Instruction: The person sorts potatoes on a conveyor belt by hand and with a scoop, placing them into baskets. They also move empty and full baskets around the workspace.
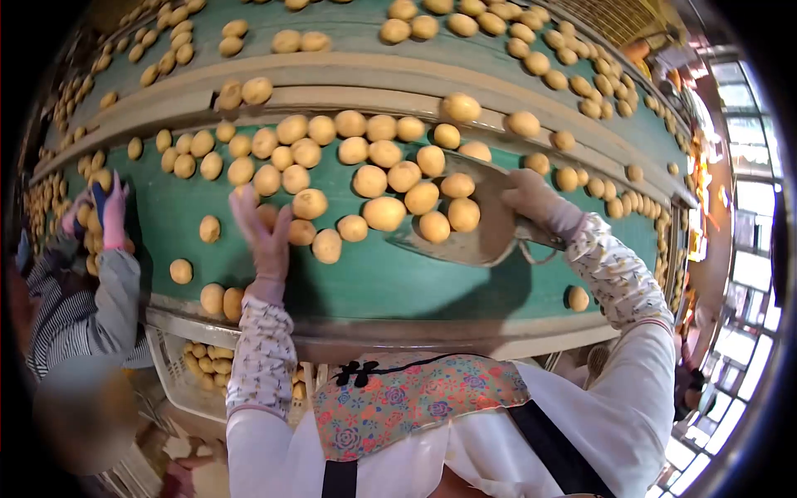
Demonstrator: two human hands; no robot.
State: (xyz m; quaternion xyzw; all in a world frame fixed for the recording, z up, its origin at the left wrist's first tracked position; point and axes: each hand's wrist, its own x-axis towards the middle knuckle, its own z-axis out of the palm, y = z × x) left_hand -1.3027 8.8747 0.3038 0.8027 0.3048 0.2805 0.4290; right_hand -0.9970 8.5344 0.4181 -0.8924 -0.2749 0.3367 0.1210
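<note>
Potatoes point(384, 213) lie spread over a green conveyor belt point(398, 286) in front of me. My right hand point(535, 201), in a pale glove, grips a wide metal scoop point(486, 236) at its rear end. Several potatoes sit on and around the scoop's front part, its mouth facing left. My left hand point(266, 236), gloved too, reaches over the belt with fingers spread beside a potato point(310, 203). One potato is partly hidden behind those fingers. Patterned sleeve covers end at both wrists.
On the left, a co-worker's gloved hands point(114, 207) are among potatoes on the same belt. A white crate point(178, 386) with potatoes stands below the near metal edge point(398, 340). Behind a raised divider point(365, 75) runs another belt point(349, 17) with potatoes.
</note>
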